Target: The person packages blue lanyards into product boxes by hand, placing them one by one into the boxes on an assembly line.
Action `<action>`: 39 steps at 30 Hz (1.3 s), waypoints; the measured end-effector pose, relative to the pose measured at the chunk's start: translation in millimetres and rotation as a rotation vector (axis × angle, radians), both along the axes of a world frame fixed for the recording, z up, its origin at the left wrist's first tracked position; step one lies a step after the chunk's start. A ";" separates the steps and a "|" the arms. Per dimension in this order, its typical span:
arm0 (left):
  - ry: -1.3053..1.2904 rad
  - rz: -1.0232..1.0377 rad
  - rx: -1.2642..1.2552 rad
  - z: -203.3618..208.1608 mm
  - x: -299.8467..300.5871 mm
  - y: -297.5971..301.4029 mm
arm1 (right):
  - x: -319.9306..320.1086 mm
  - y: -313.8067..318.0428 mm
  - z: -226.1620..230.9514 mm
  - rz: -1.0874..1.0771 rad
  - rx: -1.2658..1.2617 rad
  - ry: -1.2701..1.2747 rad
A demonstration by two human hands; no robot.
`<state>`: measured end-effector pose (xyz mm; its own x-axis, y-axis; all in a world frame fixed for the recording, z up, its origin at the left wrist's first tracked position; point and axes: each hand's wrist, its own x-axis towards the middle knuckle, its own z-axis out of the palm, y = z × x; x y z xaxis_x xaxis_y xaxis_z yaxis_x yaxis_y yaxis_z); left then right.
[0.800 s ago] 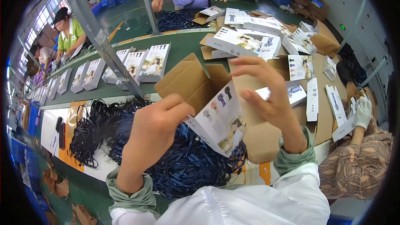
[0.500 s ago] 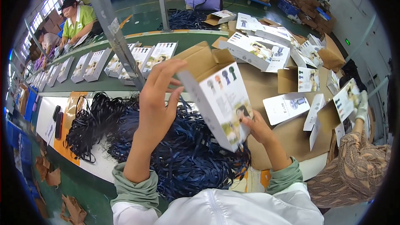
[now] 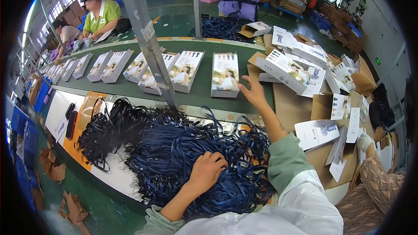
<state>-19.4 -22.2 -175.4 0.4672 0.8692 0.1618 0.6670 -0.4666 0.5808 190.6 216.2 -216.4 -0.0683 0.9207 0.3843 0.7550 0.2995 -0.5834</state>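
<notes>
My left hand [image 3: 207, 172] lies on a heap of dark blue lanyards [image 3: 170, 148], its fingers curled in and closed on some of the flat straps. On the green conveyor belt [image 3: 244, 103] stands a white printed carton [image 3: 224, 72], its picture side facing up. My right hand [image 3: 253, 92] is stretched out beside the carton's lower right edge, fingers apart and with nothing in them. Whether a fingertip still touches the carton, I cannot tell.
More cartons [image 3: 186, 72] line the belt to the left, behind a metal post [image 3: 150, 39]. Loose cartons [image 3: 287, 67] pile up on brown cardboard [image 3: 289, 104] at the right. A co-worker's gloved hand [image 3: 365, 141] is at a carton there. Others work across the belt.
The carton, earlier held between both hands, now lies on the belt, out of my grasp. My left hand has come down onto the lanyards; my right has reached forward. The view has shifted.
</notes>
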 end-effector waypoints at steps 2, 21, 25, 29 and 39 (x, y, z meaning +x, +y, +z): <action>-0.015 0.008 0.003 -1.3 -4.0 -0.5 | -12.8 -29.0 46.6 0.159 -0.019 0.256; -0.671 0.043 0.278 190.0 -37.5 10.0 | -3.7 -291.4 241.2 1.489 0.195 1.094; -1.035 -0.172 0.430 232.6 -48.3 12.9 | -8.5 -299.9 248.5 1.477 0.280 1.166; -1.140 -0.325 0.404 271.8 -45.3 16.4 | -7.1 -304.7 243.5 1.500 0.254 1.137; -1.091 -0.619 0.193 255.2 43.2 59.8 | -30.7 -221.6 207.1 1.090 -0.405 1.186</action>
<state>23.7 37.7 79.8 0.3307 0.4732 0.8165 -0.4724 -0.6660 0.5773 159.8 -5.4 -9.4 -0.5682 0.6871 0.4528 -0.5847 0.0502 -0.8097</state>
